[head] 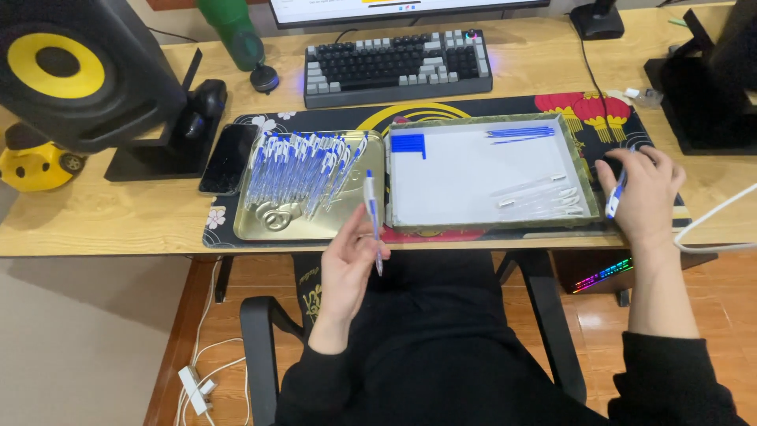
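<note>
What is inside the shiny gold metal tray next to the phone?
The shiny gold metal tray holds a heap of blue-and-white pens, piled across each other. The pens cover most of the tray's bottom, so anything lying beneath them cannot be seen.

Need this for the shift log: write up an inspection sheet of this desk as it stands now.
Surface: wooden desk with a dark patterned mat.
Job's things: metal tray heaped with blue-and-white pens; white-lined box holding blue caps, blue refills and clear parts.
Clutter: phone, keyboard, speaker, green bottle, yellow toy.
Grippers: left hand holds an assembled pen upright; right hand holds a blue pen piece by the box.
Cables: white cable at the right edge; white cords on the floor.
Surroundings: chair armrest, wooden floor.
</note>
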